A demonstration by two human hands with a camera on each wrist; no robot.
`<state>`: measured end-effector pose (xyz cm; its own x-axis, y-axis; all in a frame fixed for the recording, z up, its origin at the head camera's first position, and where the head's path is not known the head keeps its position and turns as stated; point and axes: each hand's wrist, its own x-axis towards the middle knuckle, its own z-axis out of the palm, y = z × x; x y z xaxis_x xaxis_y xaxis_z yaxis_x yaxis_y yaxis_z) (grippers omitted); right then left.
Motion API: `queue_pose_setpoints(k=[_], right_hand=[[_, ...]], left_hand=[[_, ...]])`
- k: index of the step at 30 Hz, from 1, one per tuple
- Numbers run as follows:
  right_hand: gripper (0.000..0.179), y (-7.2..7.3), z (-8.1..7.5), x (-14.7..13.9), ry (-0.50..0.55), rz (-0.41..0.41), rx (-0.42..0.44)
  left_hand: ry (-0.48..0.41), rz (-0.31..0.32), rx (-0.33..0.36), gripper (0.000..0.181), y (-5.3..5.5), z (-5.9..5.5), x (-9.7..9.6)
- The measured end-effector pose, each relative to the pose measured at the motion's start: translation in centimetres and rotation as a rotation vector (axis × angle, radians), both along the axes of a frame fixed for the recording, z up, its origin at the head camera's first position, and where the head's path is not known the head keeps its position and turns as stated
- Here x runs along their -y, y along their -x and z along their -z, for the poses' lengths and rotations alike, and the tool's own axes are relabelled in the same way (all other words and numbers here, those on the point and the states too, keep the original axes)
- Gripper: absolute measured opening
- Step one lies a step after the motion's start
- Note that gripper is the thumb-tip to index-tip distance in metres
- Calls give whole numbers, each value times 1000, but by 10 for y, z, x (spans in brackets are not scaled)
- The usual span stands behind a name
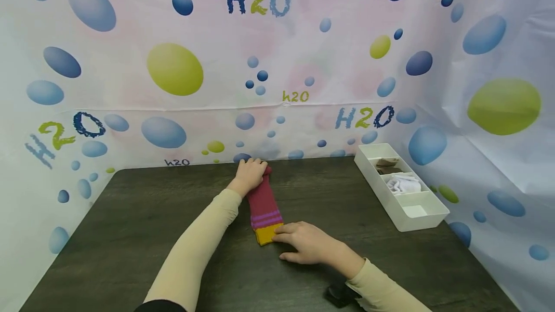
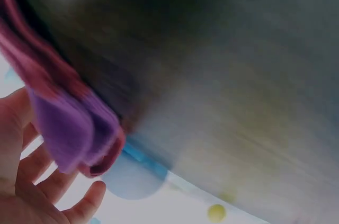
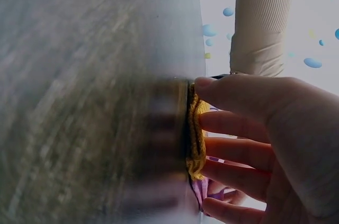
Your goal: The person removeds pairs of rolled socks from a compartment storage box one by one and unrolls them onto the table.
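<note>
A pair of dark red knit socks [image 1: 263, 200] lies stacked and lengthwise on the dark table, with purple stripes and a yellow end [image 1: 265, 235] toward me. At the far end my left hand [image 1: 250, 174] rests along the socks' left side, fingers reaching over their top. Two purple-and-red sock ends [image 2: 63, 128] show against loosely spread fingers in the left wrist view. My right hand [image 1: 309, 243] is by the near end, its fingertips touching the yellow edge. In the right wrist view the fingers lie spaced apart along the layered yellow knit [image 3: 196, 139].
On the table's right side stands a white three-compartment box [image 1: 383, 201]. Brown folded cloth [image 1: 387, 165] is in its far compartment, and a white cloth bundle [image 1: 403, 184] in the middle one. A patterned sheet [image 1: 277, 61] hangs behind the table and along its sides.
</note>
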<state>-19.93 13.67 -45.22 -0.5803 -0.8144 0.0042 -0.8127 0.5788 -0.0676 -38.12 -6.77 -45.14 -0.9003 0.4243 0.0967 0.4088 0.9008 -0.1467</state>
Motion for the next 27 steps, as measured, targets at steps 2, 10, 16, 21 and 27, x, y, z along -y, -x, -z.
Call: queue_pose_setpoints(k=[2,10,16,21,27], right_hand=[[44,0,0,0,3,-7,-4],[39,1,-2,-2,17,-7,10],[35,2,-4,-3,33,-13,18],[32,3,-3,-3,62,-41,20],[26,5,-2,-4,103,-76,4]], left_hand=[[-11,-25,13,32,3,0,6],[-43,-90,67,36,9,-2,28],[-87,-106,46,36,12,-4,39],[-111,-138,56,34,11,-7,44],[-102,-97,-8,27,5,-9,41]])
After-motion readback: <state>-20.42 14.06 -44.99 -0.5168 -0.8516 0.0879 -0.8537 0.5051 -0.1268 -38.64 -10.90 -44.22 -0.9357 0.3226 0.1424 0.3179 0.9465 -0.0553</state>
